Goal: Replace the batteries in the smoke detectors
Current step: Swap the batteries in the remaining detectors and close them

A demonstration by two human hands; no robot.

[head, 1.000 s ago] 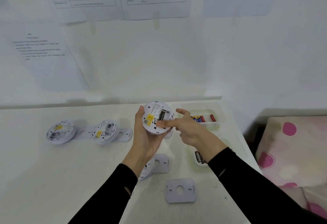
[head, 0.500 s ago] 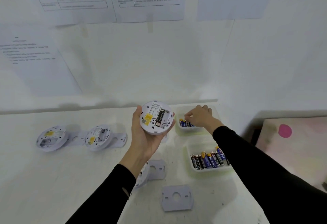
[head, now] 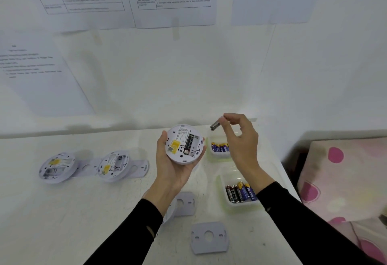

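Note:
My left hand [head: 173, 172] grips a round white smoke detector [head: 184, 144] above the table, its back facing me. One black battery lies in its open compartment beside a yellow label. My right hand [head: 240, 141] pinches a battery [head: 215, 125] between thumb and fingertips, raised over the far tray [head: 218, 156] of blue batteries. The near tray [head: 240, 206] holds several black and blue batteries. Two more detectors lie backs up at the left, one [head: 56, 167] further left, the other [head: 114, 165] nearer the middle.
Grey mounting plates lie on the white table: one [head: 209, 237] near the front, one [head: 185, 204] under my left wrist, one [head: 140, 167] behind the middle detector. Printed sheets hang on the wall [head: 188, 66]. A pink dotted cloth [head: 345, 181] is off the table's right edge.
My right hand left the held detector, reached into the far tray, and now lifts a battery out above it. My left hand kept holding the detector.

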